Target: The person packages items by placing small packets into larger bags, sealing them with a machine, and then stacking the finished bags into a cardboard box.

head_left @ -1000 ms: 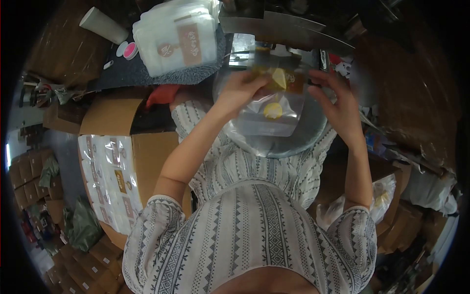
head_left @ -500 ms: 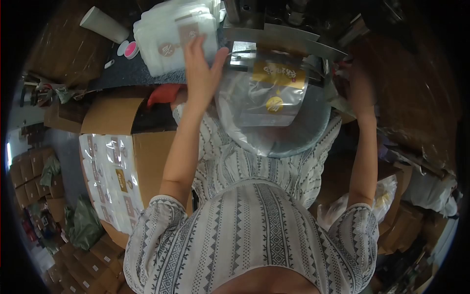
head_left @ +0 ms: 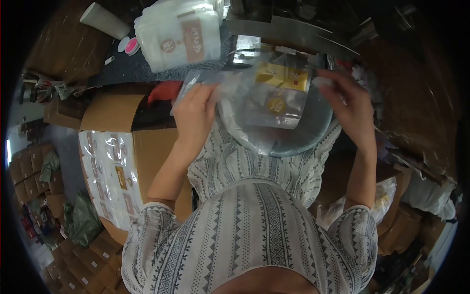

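My left hand [head_left: 196, 110] is closed on a translucent plastic bag [head_left: 225, 85], blurred by motion, left of the basin. My right hand [head_left: 350, 108] is at the basin's right side, fingers curled together around a small whitish thing [head_left: 321, 82] too blurred to name. Between my hands, a clear pouch with a yellow printed band [head_left: 276, 93] hangs at the metal machine [head_left: 293, 29], over the round basin [head_left: 313, 132] on my lap. Beyond my left hand lies a stack of white printed bags [head_left: 171, 39].
A white cup [head_left: 104, 20] lies on its side at the back left, near a small tub of pink stuff [head_left: 131, 46]. An open cardboard box [head_left: 156, 152] holding packed pouches [head_left: 110, 176] stands at my left. A red cloth [head_left: 166, 93] hangs at the table edge.
My left hand has come off the stack toward me, with a translucent bag in it. My right hand has moved left and closer to the hanging pouch.
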{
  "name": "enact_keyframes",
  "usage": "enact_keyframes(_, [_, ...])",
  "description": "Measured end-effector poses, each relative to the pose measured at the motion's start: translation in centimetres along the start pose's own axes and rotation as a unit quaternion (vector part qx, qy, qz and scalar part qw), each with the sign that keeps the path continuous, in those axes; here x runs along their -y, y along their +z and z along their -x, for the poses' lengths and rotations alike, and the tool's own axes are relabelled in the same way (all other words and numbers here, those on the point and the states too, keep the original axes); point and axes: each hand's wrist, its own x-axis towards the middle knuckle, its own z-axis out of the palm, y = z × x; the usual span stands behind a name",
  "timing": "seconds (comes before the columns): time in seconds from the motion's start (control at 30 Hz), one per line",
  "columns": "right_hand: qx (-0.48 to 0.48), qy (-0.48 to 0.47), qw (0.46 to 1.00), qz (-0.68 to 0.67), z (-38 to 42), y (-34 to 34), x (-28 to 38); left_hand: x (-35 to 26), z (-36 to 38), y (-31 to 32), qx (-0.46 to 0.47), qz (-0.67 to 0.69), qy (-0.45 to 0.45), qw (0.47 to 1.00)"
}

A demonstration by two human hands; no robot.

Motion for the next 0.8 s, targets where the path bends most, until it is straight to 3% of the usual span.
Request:
enact_keyframes(0.03, [0.037,-0.060,0.996,-0.045,0.0,0.7,1.1,-0.9,-0.2,0.1,0.017,0.025,0.010,0.999])
enact_keyframes(0.07, [0.035,-0.059,0.997,-0.044,-0.3,1.3,1.5,-1.4,-0.3,0.1,0.017,0.027,0.012,0.999])
enact_keyframes(0.13, [-0.013,-0.205,0.978,0.035,-0.9,2.3,1.7,-2.3,-0.5,0.2,0.023,0.048,0.013,0.999])
enact_keyframes(0.27, [0.033,-0.207,0.978,0.020,-1.1,2.5,2.0,-3.3,-0.4,0.8,0.036,0.064,0.020,0.997])
enact_keyframes(0.33, [0.108,-0.145,0.981,-0.063,-1.0,2.7,1.9,-3.1,-0.1,1.9,0.124,0.142,0.039,0.981])
enact_keyframes(0.37, [0.108,-0.145,0.981,-0.063,-1.0,2.9,1.5,-3.2,-0.2,2.5,0.123,0.142,0.039,0.981])
enact_keyframes(0.43, [0.041,-0.042,0.992,-0.114,-1.3,3.3,0.2,-3.4,-1.0,4.0,0.257,0.295,-0.094,0.915])
enact_keyframes(0.47, [0.041,-0.045,0.992,-0.114,-1.3,2.8,-0.2,-3.4,-1.9,4.7,0.255,0.295,-0.094,0.916])
enact_keyframes(0.53, [-0.029,-0.050,0.998,-0.008,-1.3,1.8,-1.2,-3.2,-4.0,5.9,0.346,0.378,-0.253,0.821])
enact_keyframes(0.57, [-0.029,-0.050,0.998,-0.008,-1.1,1.1,-1.2,-3.2,-4.7,6.6,0.345,0.378,-0.253,0.821])
enact_keyframes(0.63, [0.037,0.010,0.993,0.115,-0.5,-0.6,-0.9,-3.4,-5.6,7.6,0.298,0.517,-0.356,0.719])
enact_keyframes(0.67, [0.036,0.011,0.992,0.116,-0.4,-1.0,-1.5,-3.5,-5.7,7.7,0.300,0.518,-0.356,0.718])
enact_keyframes(0.73, [-0.079,-0.001,0.978,0.192,-0.6,-1.5,-3.2,-3.6,-5.9,7.8,0.306,0.514,-0.373,0.709])
enact_keyframes(0.8, [-0.057,0.030,0.964,0.258,-1.2,-1.4,-7.4,-3.5,-5.7,7.2,0.308,0.501,-0.354,0.728])
